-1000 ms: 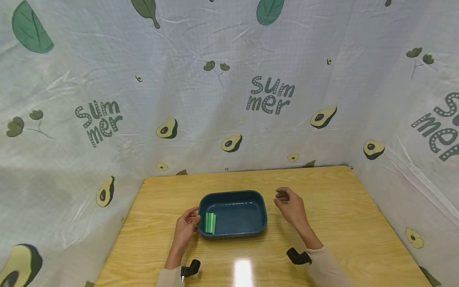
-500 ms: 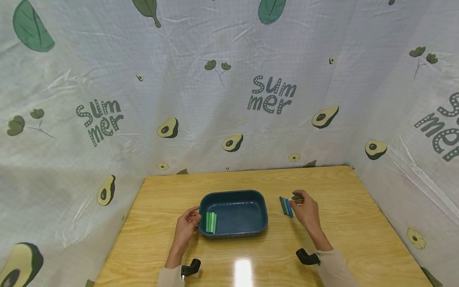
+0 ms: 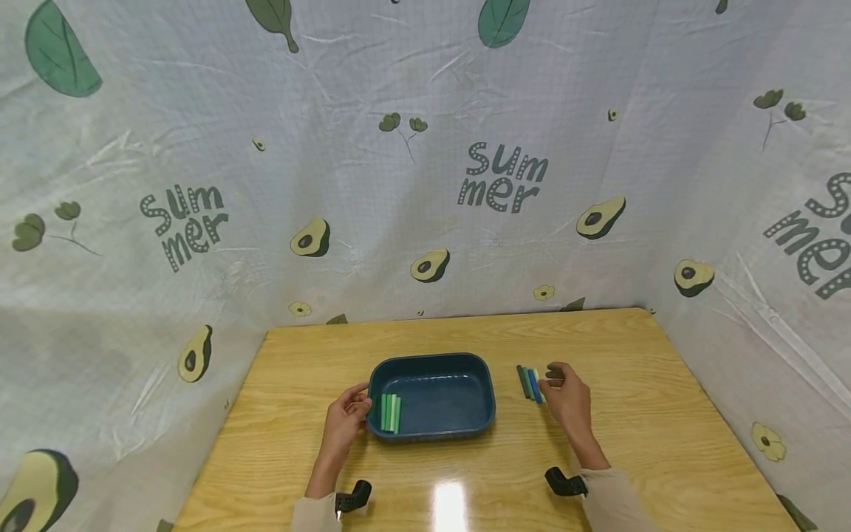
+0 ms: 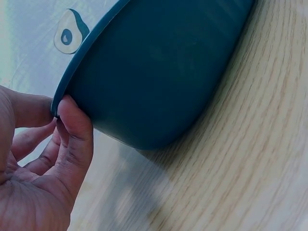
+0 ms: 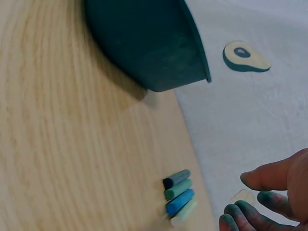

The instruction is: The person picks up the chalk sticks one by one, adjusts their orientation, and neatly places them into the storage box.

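Note:
In the head view, a dark blue-green rectangular bin stands on the table. Several green chalk sticks lie side by side inside its left end. My left hand pinches the bin's left rim between thumb and fingers, as the left wrist view shows on the bin. To the right of the bin, a row of several chalk sticks in dark green, green, blue and pale green lies on the table. Just right of that row is my right hand, thumb and smudged fingertips apart with nothing between them.
The wooden table reaches back to a white cloth printed with avocados, which also hangs at both sides. A black wrist camera sits on the right sleeve, and another black camera on the left.
My right hand has moved right from over the chalk row, uncovering the sticks, then slightly toward me. My left hand and the bin stay in place.

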The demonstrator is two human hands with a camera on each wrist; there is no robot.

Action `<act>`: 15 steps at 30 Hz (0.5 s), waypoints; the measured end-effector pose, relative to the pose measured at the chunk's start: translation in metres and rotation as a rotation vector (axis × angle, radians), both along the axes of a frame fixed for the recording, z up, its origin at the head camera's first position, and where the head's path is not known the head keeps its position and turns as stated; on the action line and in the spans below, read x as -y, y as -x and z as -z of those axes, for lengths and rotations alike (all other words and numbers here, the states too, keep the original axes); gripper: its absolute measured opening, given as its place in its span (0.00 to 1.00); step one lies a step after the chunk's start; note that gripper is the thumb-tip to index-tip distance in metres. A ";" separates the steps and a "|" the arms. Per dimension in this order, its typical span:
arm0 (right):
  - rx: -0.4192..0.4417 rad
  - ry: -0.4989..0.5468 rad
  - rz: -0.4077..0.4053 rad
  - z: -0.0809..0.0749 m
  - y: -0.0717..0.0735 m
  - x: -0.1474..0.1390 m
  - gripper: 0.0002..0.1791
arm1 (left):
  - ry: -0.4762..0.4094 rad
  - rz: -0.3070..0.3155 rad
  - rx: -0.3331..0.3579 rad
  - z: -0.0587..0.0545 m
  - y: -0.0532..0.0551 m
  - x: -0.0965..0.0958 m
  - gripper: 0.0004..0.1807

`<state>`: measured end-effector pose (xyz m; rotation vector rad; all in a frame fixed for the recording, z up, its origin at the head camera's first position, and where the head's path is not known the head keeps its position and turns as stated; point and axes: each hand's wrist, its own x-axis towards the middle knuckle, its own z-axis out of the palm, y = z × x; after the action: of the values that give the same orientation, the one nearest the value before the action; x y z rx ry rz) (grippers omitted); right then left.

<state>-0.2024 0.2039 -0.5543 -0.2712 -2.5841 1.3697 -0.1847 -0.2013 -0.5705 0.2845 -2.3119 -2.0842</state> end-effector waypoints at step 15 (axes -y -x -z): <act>0.006 0.008 0.114 0.011 0.001 0.003 0.23 | -0.013 -0.005 0.014 0.000 0.000 0.001 0.19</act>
<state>-0.2037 0.2013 -0.5648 -0.4176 -2.5257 1.3413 -0.1849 -0.2024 -0.5704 0.3059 -2.3034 -2.1018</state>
